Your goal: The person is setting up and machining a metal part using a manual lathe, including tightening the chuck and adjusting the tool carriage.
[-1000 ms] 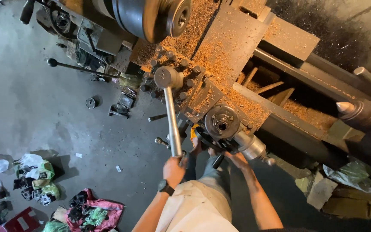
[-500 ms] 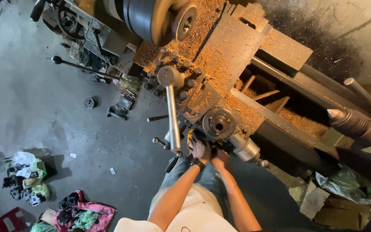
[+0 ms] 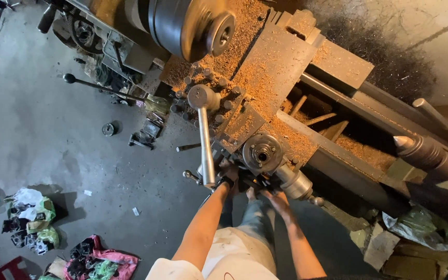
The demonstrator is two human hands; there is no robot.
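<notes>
Left hand: my left hand sits at the base of the long steel lever, fingers curled near the handwheel; I cannot tell from here whether it truly grips anything.
Right hand: my right hand reaches under the carriage beside the chrome crank handle, fingers bent on a dark fitting; the grip itself is hidden.
Step in hand: working the carriage controls of the lathe while the chuck stands close above.
Doing it well: I judge both wrists should stay low and clear of the chuck, turning the controls evenly with one hand steadying and sleeves kept back from the chip-strewn slide.
Lever: a straight bright bar with a round knobbed head, rising from the tool post toward me, slightly tilted.
Handwheel: round, grey, with a dark centre bore, on the carriage front just right of the lever's lower end.
Surroundings: brown chips cover the slide; the pointed tailstock centre lies well apart at right.
</notes>
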